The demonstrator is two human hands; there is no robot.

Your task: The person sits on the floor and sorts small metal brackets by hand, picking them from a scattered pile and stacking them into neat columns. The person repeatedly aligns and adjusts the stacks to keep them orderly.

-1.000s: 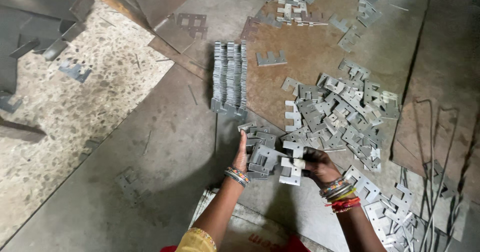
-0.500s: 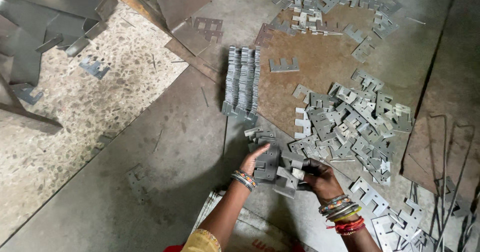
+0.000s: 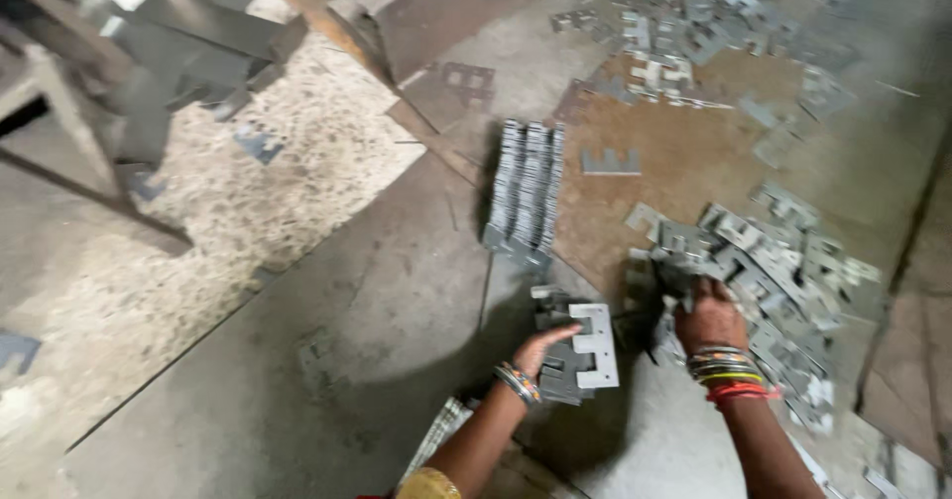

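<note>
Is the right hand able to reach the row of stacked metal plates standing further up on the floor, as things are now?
Probably yes. The right hand is on the loose pile of plates, and the stacked row stands uncovered up and to the left, with bare floor beside it.

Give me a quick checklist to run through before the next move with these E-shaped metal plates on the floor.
1. Left hand has hold of the small stack of E-shaped plates: ok.
2. Stack edges lined up: not ok, plates sit askew.
3. Right hand is on the loose pile: ok.
4. Right hand has actually gripped a plate: cannot tell, fingers are blurred.
5. Standing row of stacked plates is apart from both hands: ok.
6. Hands protected against sharp edges: not ok, both are bare.
</note>
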